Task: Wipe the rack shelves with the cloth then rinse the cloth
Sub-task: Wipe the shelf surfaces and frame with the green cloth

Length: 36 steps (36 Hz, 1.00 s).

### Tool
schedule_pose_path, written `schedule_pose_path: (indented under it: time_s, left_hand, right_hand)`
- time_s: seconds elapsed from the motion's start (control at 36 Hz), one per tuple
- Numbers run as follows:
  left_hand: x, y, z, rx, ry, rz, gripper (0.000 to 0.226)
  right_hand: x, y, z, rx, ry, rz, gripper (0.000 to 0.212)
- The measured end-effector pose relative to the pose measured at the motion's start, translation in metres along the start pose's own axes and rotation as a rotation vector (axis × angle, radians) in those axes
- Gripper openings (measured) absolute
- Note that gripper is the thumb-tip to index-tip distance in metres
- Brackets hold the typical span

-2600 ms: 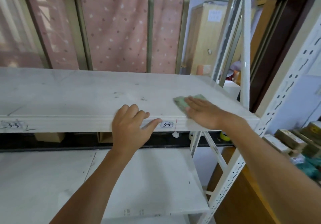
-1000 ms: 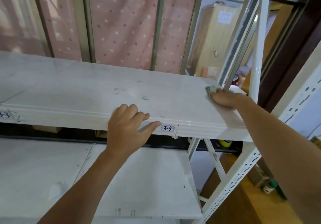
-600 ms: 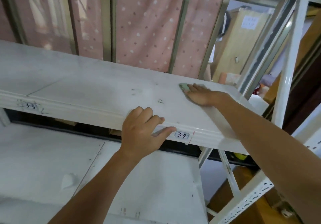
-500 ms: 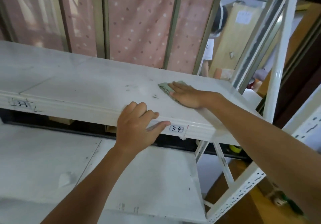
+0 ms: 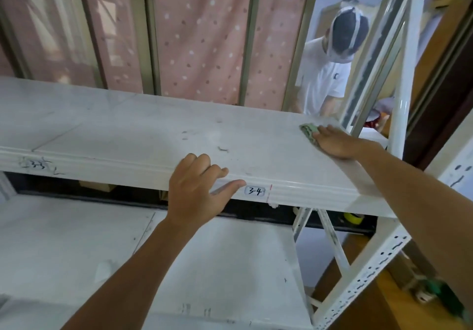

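Observation:
A white rack shelf (image 5: 153, 135) runs across the view at chest height, with dark smudges near its middle. My right hand (image 5: 335, 142) lies flat on a green cloth (image 5: 308, 131) at the shelf's far right corner; only the cloth's left part shows from under the fingers. My left hand (image 5: 199, 191) grips the shelf's front lip beside the label "3-4" (image 5: 255, 191), fingers on top and thumb along the edge. A second white shelf (image 5: 76, 253) lies below.
White perforated uprights (image 5: 407, 73) stand at the right end of the rack. Behind it are pink dotted panels (image 5: 204, 43) in metal frames. A person in a white shirt (image 5: 325, 78) stands beyond the far right corner. Small items lie on the wooden floor (image 5: 378, 304) at lower right.
My right hand slid the cloth from the shelf's middle back to the far right corner. My left hand kept its hold on the front lip. A person has come into view behind the rack.

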State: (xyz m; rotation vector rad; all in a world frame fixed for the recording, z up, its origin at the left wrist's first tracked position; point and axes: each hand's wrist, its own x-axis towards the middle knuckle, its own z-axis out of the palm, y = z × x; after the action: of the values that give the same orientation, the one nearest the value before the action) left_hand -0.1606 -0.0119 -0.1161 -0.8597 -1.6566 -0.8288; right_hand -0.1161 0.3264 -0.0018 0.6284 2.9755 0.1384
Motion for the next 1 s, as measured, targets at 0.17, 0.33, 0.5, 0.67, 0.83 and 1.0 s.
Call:
schedule_pose_path:
  time_s: [0.17, 0.33, 0.5, 0.67, 0.83, 1.0]
  left_hand:
    - [-0.001, -0.001, 0.003, -0.014, 0.057, 0.025, 0.047]
    - [0.003, 0.0, 0.003, -0.03, 0.058, 0.029, 0.046]
    - [0.002, -0.001, 0.003, -0.027, 0.053, 0.039, 0.047]
    - [0.001, 0.001, 0.002, 0.0, 0.037, 0.043, 0.043]
    - [0.002, 0.002, 0.001, -0.008, 0.035, 0.035, 0.043]
    - [0.003, 0.0, 0.001, -0.016, 0.049, 0.034, 0.046]
  right_hand:
    - [0.035, 0.03, -0.001, 0.109, 0.022, 0.123, 0.062]
    - [0.083, 0.029, -0.008, 0.104, -0.018, 0.065, 0.064]
    - [0.122, -0.034, -0.014, 0.124, -0.039, -0.156, 0.066]
    - [0.094, -0.117, -0.018, 0.167, -0.064, -0.488, 0.063]
    - [0.042, -0.137, -0.008, 0.095, -0.102, -0.728, 0.059]
    - [0.033, -0.117, 0.0, 0.146, -0.061, -0.733, 0.058]
